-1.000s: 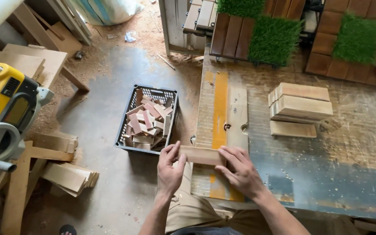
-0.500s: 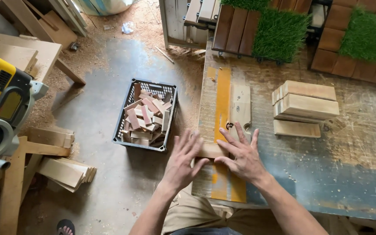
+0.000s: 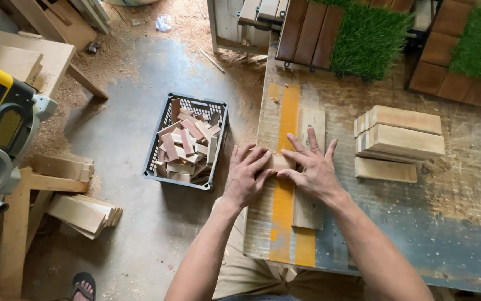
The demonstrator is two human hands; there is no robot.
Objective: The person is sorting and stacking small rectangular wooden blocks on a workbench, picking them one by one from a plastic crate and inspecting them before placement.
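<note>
Both my hands lie flat, fingers spread, on a short wooden piece (image 3: pixel 281 161) that rests crosswise on the workbench (image 3: pixel 419 234). My left hand (image 3: pixel 246 177) covers its left end, near the bench edge. My right hand (image 3: pixel 312 167) covers its right end, fingers pointing away from me. The piece sits over a yellow stripe (image 3: pixel 288 108) and a longer pale plank (image 3: pixel 311 124) that runs lengthwise under my right hand. Most of the short piece is hidden by my hands.
A stack of pale wooden blocks (image 3: pixel 402 134) and a single flat slat (image 3: pixel 385 170) lie right of my hands. On the floor to the left stand a dark plastic crate (image 3: pixel 154 161) of wood offcuts, a yellow saw (image 3: pixel 1 117) and loose boards (image 3: pixel 81 212). Grass-and-wood tiles (image 3: pixel 368 39) line the bench's far edge.
A second ago my hands gripped the short piece by its ends just above the bench. They have since moved it forward, set it down and flattened out on top of it.
</note>
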